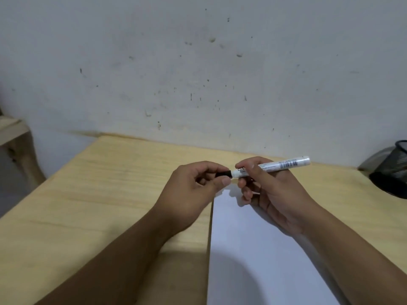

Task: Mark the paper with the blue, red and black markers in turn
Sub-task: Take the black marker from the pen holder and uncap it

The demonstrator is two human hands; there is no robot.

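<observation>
A white-barrelled marker (284, 165) with a black cap end is held level above the table. My right hand (268, 190) grips its barrel, with the tail end sticking out to the right. My left hand (196, 188) pinches the black cap (224, 173) at the marker's left end, and the cap meets the barrel. A white sheet of paper (253, 249) lies on the wooden table (99, 194) beneath my hands and forearms. I see no marks on the visible part of the paper. No other markers are visible.
A black mesh holder (394, 170) stands at the right edge of the table, near the wall. A grey, stained wall (198, 73) runs behind the table. Part of a wooden piece of furniture (15, 137) shows at the far left.
</observation>
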